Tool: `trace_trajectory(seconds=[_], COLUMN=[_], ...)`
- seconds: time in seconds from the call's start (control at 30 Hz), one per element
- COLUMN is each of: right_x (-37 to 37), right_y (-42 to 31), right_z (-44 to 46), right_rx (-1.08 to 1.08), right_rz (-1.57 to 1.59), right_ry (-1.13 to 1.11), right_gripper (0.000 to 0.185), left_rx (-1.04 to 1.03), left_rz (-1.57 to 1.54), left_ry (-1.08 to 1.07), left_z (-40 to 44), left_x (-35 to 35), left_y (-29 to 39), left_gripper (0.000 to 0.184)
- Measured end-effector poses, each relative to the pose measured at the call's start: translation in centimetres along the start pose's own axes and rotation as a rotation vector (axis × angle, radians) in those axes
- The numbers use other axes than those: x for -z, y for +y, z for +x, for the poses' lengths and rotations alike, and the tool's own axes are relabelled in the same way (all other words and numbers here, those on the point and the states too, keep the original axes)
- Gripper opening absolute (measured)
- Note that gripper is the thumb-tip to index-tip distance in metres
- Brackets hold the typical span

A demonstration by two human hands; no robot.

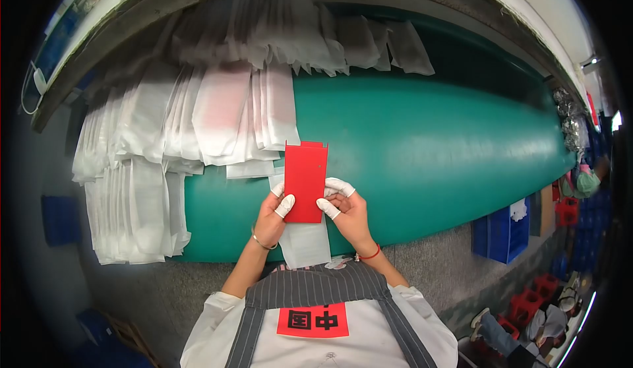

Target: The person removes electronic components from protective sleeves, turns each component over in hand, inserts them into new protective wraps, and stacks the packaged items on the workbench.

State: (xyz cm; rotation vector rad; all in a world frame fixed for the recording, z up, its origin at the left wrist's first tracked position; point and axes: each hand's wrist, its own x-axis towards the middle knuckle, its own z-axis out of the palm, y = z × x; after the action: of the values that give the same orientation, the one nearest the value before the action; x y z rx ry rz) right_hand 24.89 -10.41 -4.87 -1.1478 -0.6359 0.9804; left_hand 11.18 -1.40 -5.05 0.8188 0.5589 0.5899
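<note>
1. Left hand [269,216] is clamped on the left edge of the red piece [305,183], thumb on its face; white cots on thumb and a finger, bangle at wrist.
2. Right hand [348,215] pinches the right edge the same way; white cots there too, red string bracelet at wrist.
3. Red piece sits upright in view, between both hands, over the near side of the green table [428,137]. Small tabs at top corners; tiny mark near right edge, too small to read.
4. White sleeve [305,246] lies below it, partly covered, reaching the table's near edge; contact between them: can't tell.
5. Readable writing: red chest patch [312,320], black characters 中国, upside down from here. Striped apron [316,290] just above it in view.
6. White sleeves in overlapping rows [145,124] fill table's left and far side; some show pinkish through.
7. Blue crate [504,233] off right, beyond table edge.
</note>
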Motion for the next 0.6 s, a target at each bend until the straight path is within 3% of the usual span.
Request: trace_trajectory(seconds=[0.17,0.27,0.33,0.47,0.53,0.6], right_x=[-2.1,-2.8,-2.6,-2.3,-2.0,-1.7], right_y=[0.8,0.9,1.0,0.5,0.4,-0.4], right_z=[-0.2,0.1,0.3,0.6,0.7,0.7], right_rx=[-0.028,-0.123,-0.255,-0.309,-0.197,-0.104], right_rz=[-0.032,0.116,0.271,0.406,0.313,0.259], right_ry=[0.032,-0.009,-0.094,-0.128,-0.057,0.023], right_gripper=[0.043,0.045,0.043,0.041,0.04,0.037], left_rx=[-0.033,-0.316,-0.352,-0.395,-0.344,-0.201], left_rz=[0.169,0.631,0.649,0.688,0.345,0.335], left_ry=[0.049,-0.061,-0.11,-0.162,-0.069,-0.022], left_z=[-1.0,-1.4,-1.7,-1.9,-1.6,-1.2], left_x=[0.9,0.7,0.2,-0.9,-1.4,-0.8], left_y=[1.0,2.6,2.8,3.8,3.0,3.4], left_gripper=[0.035,0.033,0.035,0.04,0.046,0.05])
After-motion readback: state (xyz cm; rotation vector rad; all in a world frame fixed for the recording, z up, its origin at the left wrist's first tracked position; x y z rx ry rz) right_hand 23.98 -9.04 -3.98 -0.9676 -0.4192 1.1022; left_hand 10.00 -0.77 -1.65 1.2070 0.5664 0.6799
